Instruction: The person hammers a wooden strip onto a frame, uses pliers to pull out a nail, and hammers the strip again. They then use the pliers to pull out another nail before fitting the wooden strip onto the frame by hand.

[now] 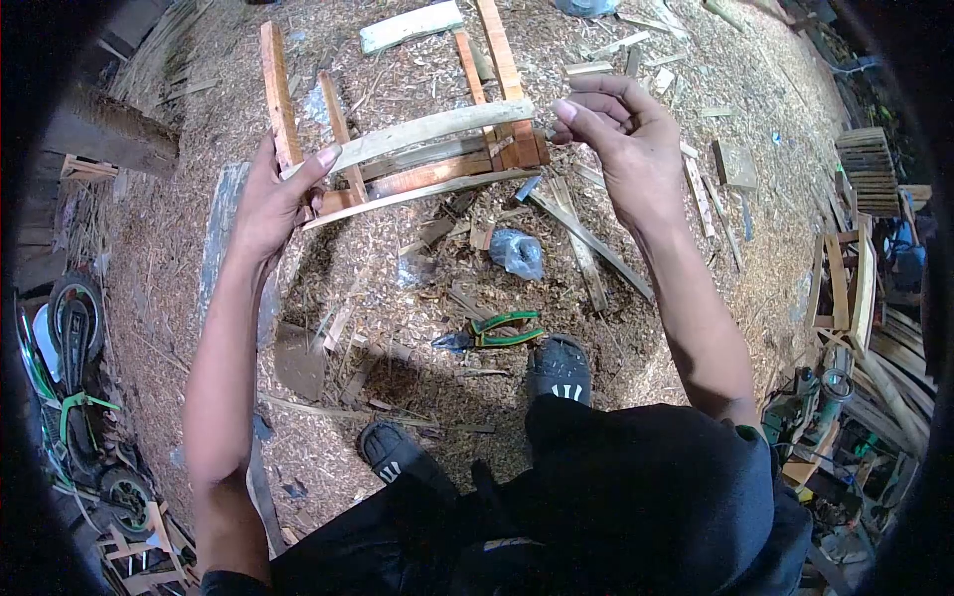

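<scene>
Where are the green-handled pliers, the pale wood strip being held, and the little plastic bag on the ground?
green-handled pliers point(494, 330): head view, on the handles, lying in the sawdust.
pale wood strip point(437, 127): head view, mid-length, between both hands.
plastic bag point(518, 252): head view, on its crumpled middle.

Workshop floor point(696, 199) covered throughout in pale sawdust and wood shavings, strewn with offcut slats, a blue plastic bag point(517, 253) and green-handled pliers point(494, 330) near its middle. Stacked timber and a slatted wooden crate point(870, 169) line the right edge; a small green-and-black motorbike point(70, 387) stands at the left edge. Lighting is bright and hard, casting sharp dark shadows on the sawdust.
</scene>
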